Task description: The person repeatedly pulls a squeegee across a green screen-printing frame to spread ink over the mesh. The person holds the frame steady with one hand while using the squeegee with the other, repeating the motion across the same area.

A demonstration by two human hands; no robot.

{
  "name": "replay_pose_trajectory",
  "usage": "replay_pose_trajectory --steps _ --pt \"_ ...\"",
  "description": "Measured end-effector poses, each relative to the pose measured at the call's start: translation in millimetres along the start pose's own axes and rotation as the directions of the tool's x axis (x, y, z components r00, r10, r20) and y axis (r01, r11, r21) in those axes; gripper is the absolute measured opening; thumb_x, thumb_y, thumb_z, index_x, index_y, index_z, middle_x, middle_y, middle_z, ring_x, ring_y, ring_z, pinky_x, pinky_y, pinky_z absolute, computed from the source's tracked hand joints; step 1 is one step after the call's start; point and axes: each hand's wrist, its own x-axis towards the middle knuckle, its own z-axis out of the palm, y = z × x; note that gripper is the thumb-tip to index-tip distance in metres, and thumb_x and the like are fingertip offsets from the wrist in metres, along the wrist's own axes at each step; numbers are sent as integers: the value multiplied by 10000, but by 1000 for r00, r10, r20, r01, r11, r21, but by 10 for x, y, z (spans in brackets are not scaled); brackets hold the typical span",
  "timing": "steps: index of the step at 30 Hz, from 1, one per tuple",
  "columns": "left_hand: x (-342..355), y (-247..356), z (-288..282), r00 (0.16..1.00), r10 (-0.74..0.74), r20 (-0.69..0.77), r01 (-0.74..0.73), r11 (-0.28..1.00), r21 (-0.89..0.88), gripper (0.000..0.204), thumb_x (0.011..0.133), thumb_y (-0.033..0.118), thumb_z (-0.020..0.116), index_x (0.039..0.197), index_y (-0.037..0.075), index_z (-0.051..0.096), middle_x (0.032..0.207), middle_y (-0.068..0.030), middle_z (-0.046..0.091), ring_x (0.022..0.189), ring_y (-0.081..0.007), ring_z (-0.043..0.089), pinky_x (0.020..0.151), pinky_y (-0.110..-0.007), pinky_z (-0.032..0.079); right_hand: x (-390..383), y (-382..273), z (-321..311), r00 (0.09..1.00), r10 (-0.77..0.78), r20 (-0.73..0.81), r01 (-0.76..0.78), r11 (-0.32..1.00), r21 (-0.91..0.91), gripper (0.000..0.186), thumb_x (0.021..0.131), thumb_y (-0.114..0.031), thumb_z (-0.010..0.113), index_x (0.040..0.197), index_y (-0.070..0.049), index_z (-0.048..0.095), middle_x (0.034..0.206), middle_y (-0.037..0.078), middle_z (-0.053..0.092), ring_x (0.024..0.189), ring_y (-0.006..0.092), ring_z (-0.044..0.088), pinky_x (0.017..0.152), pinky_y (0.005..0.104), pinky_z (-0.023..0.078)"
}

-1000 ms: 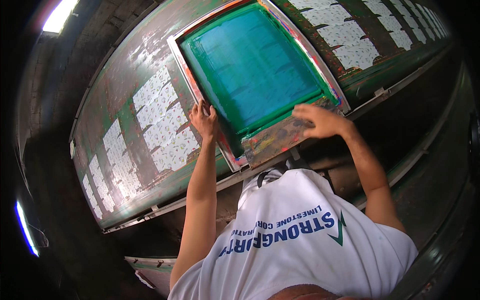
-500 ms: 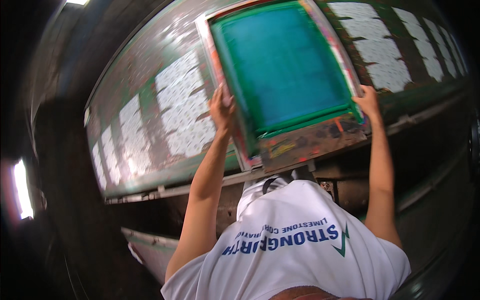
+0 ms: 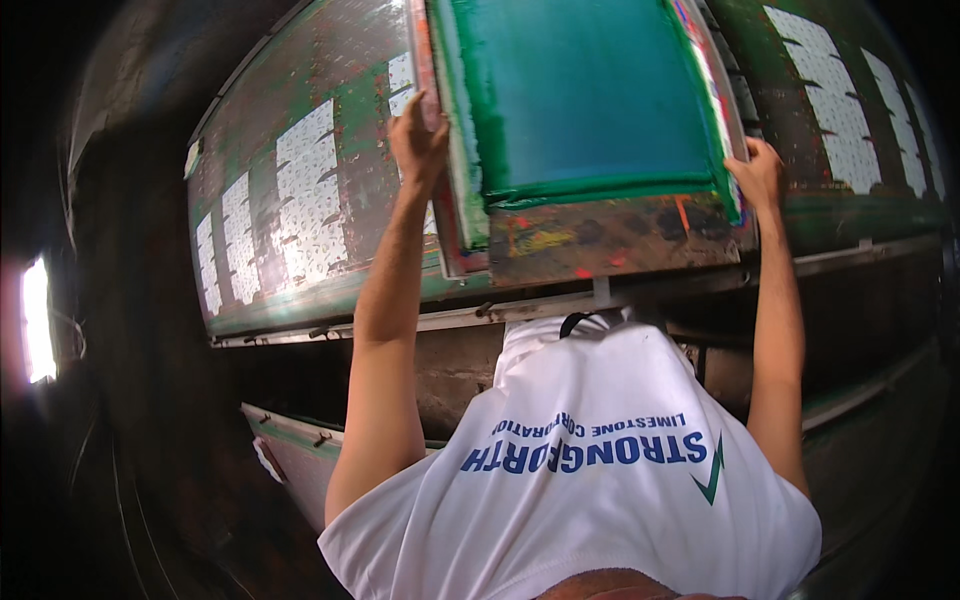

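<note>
A screen-printing frame [image 3: 700, 50] with teal mesh and green-smeared borders extends out over the long table in front of me. My left hand [image 3: 418, 140] grips its left side rail, fingers on the pale, paint-stained edge. On the opposite rail, near the lower right corner, my right hand [image 3: 757, 172] is closed around the edge. A brown, paint-spattered board [image 3: 600, 243] lies along the near end of the frame. Part of a column of white printed pieces [image 3: 401, 72] shows beside the left rail; the frame covers the rest. The far end of the frame is cut off by the view.
More columns of white patterned pieces [image 3: 308, 190] lie on the dark green table [image 3: 370, 250] to the left, and others [image 3: 825, 100] to the right. A metal rail [image 3: 460, 317] runs along the table's near edge. Behind me on the left is another table's corner [image 3: 300, 440].
The frame, held in both hands, has shifted left along the table. It now overlaps the nearest left column of pieces, and the gap to the right column is wider. My view has turned slightly.
</note>
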Motion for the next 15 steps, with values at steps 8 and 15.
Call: replay_pose_trajectory --steps 8,15 --pt "-191 -1618 -840 987 -154 -37 149 981 -125 604 846 266 848 1420 153 698 1135 -138 776 1068 -358 674 1010 -476 525 -756 -1755 772 990 132 50 -120 974 -191 485 731 -336 826 1127 -63 758 1135 169 755 1074 378 732 918 488 586" --pt "-576 -2179 -1003 977 -214 -19 205 954 -221 558 847 222 848 1371 91 713 949 -95 749 931 -302 677 976 -455 502 -1131 -2142 1193 997 76 14 -70 971 -228 613 801 -518 825 1140 -14 737 1171 202 734 1081 384 715 960 496 557"
